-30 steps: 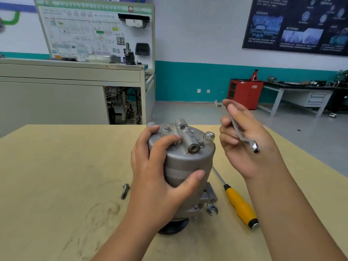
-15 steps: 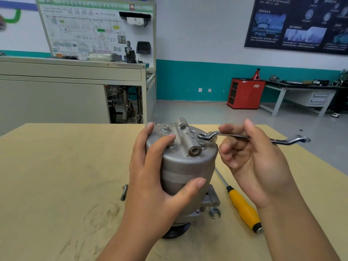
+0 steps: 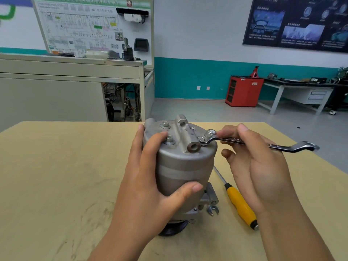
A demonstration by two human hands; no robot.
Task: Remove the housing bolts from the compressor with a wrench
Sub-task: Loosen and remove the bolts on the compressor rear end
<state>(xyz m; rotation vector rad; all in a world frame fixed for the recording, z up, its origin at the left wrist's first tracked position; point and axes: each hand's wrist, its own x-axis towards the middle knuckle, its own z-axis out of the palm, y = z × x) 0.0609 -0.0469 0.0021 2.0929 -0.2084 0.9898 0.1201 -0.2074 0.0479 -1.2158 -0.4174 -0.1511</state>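
Note:
A grey metal compressor (image 3: 185, 166) stands upright on the wooden table (image 3: 56, 176). My left hand (image 3: 148, 187) grips its body, fingers over the top and thumb on the front. Several hex bolts show on its top face, such as one bolt (image 3: 211, 132) at the right, partly raised. My right hand (image 3: 258, 166) holds a steel wrench (image 3: 278, 146) by its shaft. The wrench's left end sits at a lower bolt (image 3: 201, 139) beside the raised one; its right end points away to the right.
A yellow-handled screwdriver (image 3: 240, 204) lies on the table right of the compressor. A second small wrench (image 3: 212, 210) pokes out under the compressor's base. The table's right edge runs close behind my right hand. A cabinet and a red cart stand far behind.
My right hand swung the wrench down from upright to level and set its end on the bolts at the compressor's top right. My left hand kept its grip on the compressor.

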